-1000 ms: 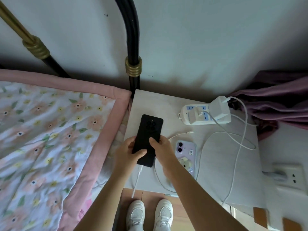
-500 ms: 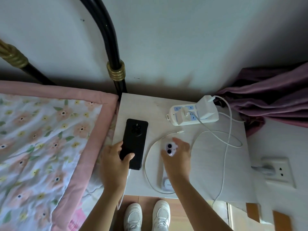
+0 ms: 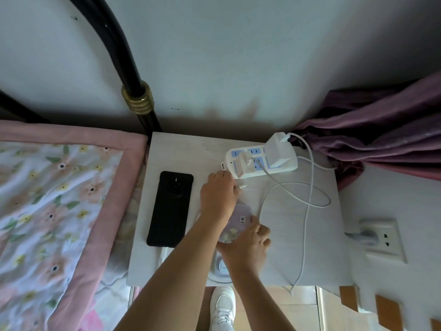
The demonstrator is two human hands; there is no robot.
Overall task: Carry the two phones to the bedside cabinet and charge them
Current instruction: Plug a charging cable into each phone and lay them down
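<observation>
A black phone lies face down on the left of the white bedside cabinet, untouched by either hand. A lilac phone in a flowered case lies near the cabinet's middle, and my right hand grips its near end. My left hand reaches across above that phone, its fingers pinched on the plug end of a white charging cable, just in front of the power strip. My arms hide the phone's lower part.
A white charger sits in the power strip, and its long cable loops over the cabinet's right half. A wall socket and purple curtain are at right, the flowered quilt and black bedpost at left.
My left hand let go of the black phone, which now lies flat, and moved right to the cable's plug end. My right hand slid down to the lilac phone's near end.
</observation>
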